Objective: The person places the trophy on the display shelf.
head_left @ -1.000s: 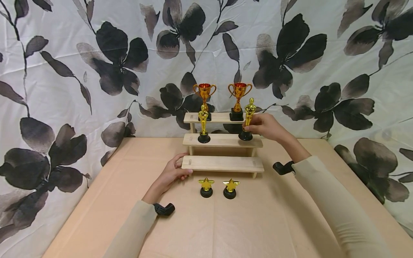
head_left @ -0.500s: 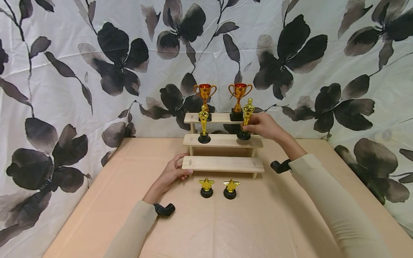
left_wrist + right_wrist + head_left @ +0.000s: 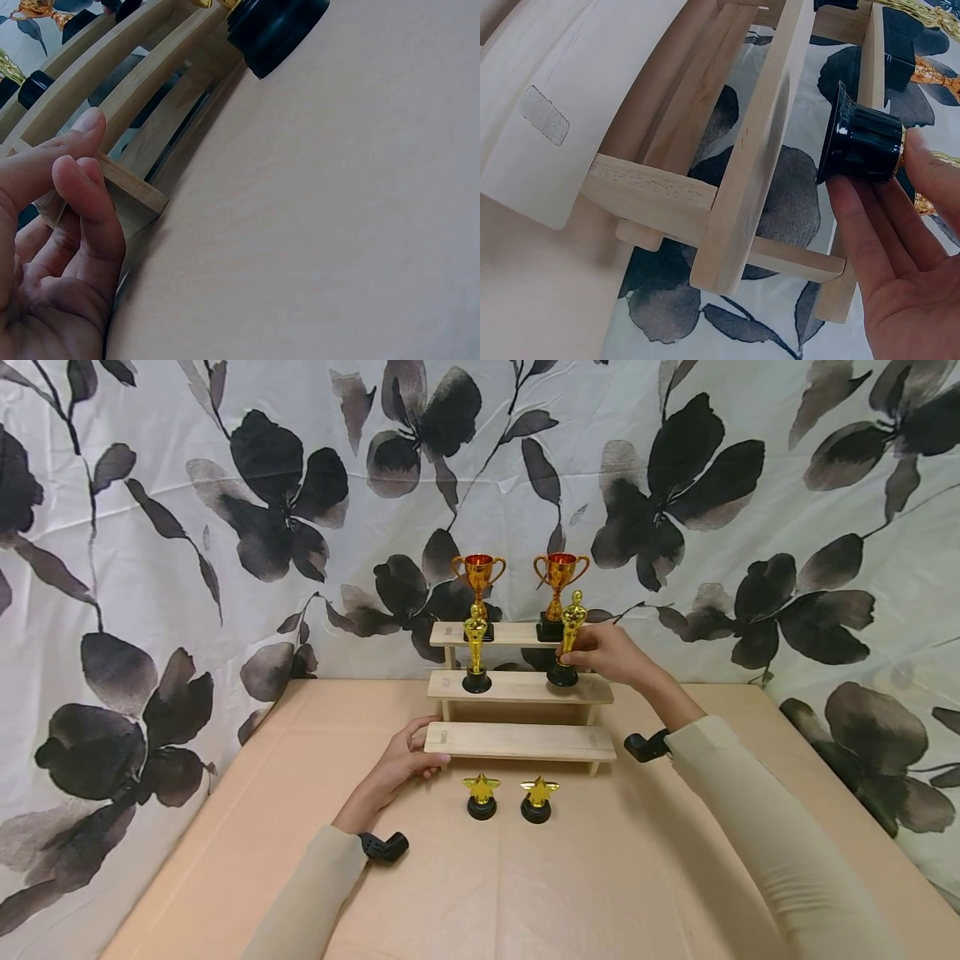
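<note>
A three-tier wooden display stand [image 3: 519,741] stands on the table. My left hand [image 3: 405,758] grips the left end of its lowest step, thumb and fingers around the wood in the left wrist view. Between the thumb and fingers of my right hand [image 3: 611,653] is a gold figure trophy [image 3: 572,625]; in the right wrist view its black base [image 3: 862,139] hangs slightly apart from the middle step. A matching gold figure trophy [image 3: 476,647] stands upright at that step's left. Two gold cup trophies, a left cup [image 3: 478,575] and a right cup [image 3: 560,578], occupy the top step.
Two small star trophies, a left star [image 3: 482,797] and a right star [image 3: 537,799], stand on the table in front of the stand. Behind everything hangs a white cloth [image 3: 300,410] with dark flowers. A beige cover [image 3: 450,893] lies over the table.
My right hand has carried the gold figure trophy a little to the left over the middle step. The left hand keeps its grip on the stand.
</note>
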The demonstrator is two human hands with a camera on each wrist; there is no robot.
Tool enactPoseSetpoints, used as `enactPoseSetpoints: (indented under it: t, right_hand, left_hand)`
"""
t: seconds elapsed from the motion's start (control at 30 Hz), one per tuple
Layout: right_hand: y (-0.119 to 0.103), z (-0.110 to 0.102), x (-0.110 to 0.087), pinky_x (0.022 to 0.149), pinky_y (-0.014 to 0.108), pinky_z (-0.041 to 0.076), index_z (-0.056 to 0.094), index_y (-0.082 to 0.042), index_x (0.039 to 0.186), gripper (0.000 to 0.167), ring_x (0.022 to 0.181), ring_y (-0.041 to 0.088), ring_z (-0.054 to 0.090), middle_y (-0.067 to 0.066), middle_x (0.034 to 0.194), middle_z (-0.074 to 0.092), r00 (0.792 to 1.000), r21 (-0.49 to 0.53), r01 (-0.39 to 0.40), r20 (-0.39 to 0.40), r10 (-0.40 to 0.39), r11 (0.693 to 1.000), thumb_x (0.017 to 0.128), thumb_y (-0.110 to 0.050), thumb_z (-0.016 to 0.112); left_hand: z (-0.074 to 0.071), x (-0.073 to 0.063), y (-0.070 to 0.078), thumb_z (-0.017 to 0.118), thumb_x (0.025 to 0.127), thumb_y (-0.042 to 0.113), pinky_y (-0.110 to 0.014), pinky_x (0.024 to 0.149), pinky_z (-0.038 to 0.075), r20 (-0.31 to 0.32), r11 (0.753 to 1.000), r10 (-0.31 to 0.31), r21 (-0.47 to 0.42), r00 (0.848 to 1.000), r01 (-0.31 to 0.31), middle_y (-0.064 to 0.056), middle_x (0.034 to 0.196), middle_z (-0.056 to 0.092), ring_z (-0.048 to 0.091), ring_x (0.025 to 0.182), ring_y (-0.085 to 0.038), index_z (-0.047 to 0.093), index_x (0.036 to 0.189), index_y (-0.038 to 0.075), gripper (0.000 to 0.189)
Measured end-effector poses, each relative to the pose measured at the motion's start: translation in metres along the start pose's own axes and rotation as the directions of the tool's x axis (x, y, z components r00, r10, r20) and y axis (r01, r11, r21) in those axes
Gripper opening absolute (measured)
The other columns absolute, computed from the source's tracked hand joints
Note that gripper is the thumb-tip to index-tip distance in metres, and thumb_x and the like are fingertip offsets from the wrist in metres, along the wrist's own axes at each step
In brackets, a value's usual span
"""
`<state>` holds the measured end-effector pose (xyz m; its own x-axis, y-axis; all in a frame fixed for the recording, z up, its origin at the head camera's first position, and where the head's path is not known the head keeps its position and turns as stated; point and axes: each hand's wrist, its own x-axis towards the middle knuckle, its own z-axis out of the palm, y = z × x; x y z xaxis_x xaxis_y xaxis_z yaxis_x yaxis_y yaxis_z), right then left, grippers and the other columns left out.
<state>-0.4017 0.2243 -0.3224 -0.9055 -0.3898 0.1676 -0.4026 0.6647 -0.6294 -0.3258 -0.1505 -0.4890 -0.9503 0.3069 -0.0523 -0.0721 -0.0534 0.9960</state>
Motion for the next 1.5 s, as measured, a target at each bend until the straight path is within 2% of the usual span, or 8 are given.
enactPoseSetpoints:
  t: [0.17, 0.33, 0.53, 0.87, 1.07, 1.3, 1.5]
  right_hand:
    - [0.000, 0.002, 0.000, 0.078, 0.032, 0.062, 0.076, 0.002, 0.112, 0.020, 0.093, 0.029, 0.073, 0.021, 0.109, 0.076, 1.000, 0.028, -0.008, -0.001, 0.008, 1.000, 0.097, -0.011, 0.072]
    - [0.002, 0.005, 0.002, 0.079, 0.028, 0.062, 0.076, 0.004, 0.110, 0.019, 0.095, 0.030, 0.073, 0.023, 0.107, 0.076, 1.000, 0.043, -0.003, -0.005, 0.004, 0.999, 0.096, -0.009, 0.073]
    - [0.002, 0.008, 0.003, 0.083, 0.035, 0.063, 0.075, 0.005, 0.111, 0.020, 0.096, 0.031, 0.074, 0.023, 0.107, 0.076, 1.000, 0.060, -0.007, 0.004, 0.007, 0.998, 0.096, -0.007, 0.073]
    - [0.003, 0.012, 0.006, 0.083, 0.035, 0.063, 0.074, 0.006, 0.111, 0.020, 0.096, 0.030, 0.075, 0.024, 0.108, 0.076, 1.000, 0.057, -0.019, 0.009, 0.019, 0.998, 0.096, -0.007, 0.072]
    - [0.005, 0.014, 0.007, 0.084, 0.040, 0.063, 0.074, 0.006, 0.111, 0.020, 0.095, 0.032, 0.075, 0.024, 0.107, 0.076, 1.000, 0.061, -0.015, 0.012, 0.014, 0.998, 0.096, -0.007, 0.072]
    - [0.003, 0.015, 0.005, 0.073, 0.023, 0.058, 0.075, 0.004, 0.109, 0.018, 0.086, 0.025, 0.072, 0.021, 0.104, 0.077, 1.000, 0.030, -0.019, 0.021, 0.019, 0.999, 0.096, -0.009, 0.073]
    - [0.002, 0.017, 0.004, 0.072, 0.020, 0.055, 0.075, 0.002, 0.109, 0.019, 0.087, 0.022, 0.072, 0.020, 0.105, 0.077, 0.999, 0.015, -0.035, 0.021, 0.034, 0.999, 0.096, -0.012, 0.073]
  left_hand:
    - [0.000, 0.001, 0.000, 0.080, 0.087, 0.001, -0.020, 0.057, 0.050, 0.004, 1.000, 0.003, -0.001, 1.000, -0.003, -0.005, 0.101, 0.072, 0.058, 0.064, -0.011, 0.036, 0.157, 0.014, 0.084]
    - [0.001, 0.001, 0.000, 0.079, 0.087, 0.000, -0.020, 0.057, 0.050, 0.005, 1.000, 0.002, -0.002, 1.000, -0.002, -0.005, 0.102, 0.071, 0.058, 0.064, -0.011, 0.036, 0.157, 0.014, 0.084]
    - [0.000, 0.000, 0.000, 0.079, 0.087, -0.001, -0.020, 0.056, 0.050, 0.000, 1.000, 0.001, -0.005, 1.000, -0.001, -0.005, 0.101, 0.071, 0.058, 0.064, -0.011, 0.036, 0.157, 0.015, 0.084]
    - [0.000, -0.001, 0.002, 0.079, 0.087, -0.001, -0.020, 0.057, 0.050, -0.005, 1.000, -0.005, -0.001, 1.000, 0.005, -0.005, 0.100, 0.072, 0.058, 0.064, -0.011, 0.040, 0.154, 0.018, 0.080]
    - [-0.001, 0.000, 0.001, 0.079, 0.087, 0.001, -0.020, 0.057, 0.050, 0.007, 1.000, -0.003, 0.008, 1.000, 0.003, -0.003, 0.097, 0.072, 0.058, 0.064, -0.011, 0.036, 0.157, 0.014, 0.084]
    - [0.000, -0.003, 0.002, 0.079, 0.087, 0.000, -0.020, 0.057, 0.050, 0.012, 1.000, -0.005, 0.003, 1.000, 0.005, -0.003, 0.099, 0.072, 0.058, 0.065, -0.011, 0.034, 0.158, 0.014, 0.085]
    - [-0.001, -0.004, 0.002, 0.079, 0.087, 0.000, -0.020, 0.058, 0.050, 0.016, 1.000, -0.005, -0.001, 1.000, 0.005, -0.004, 0.100, 0.072, 0.058, 0.065, -0.011, 0.034, 0.158, 0.014, 0.086]
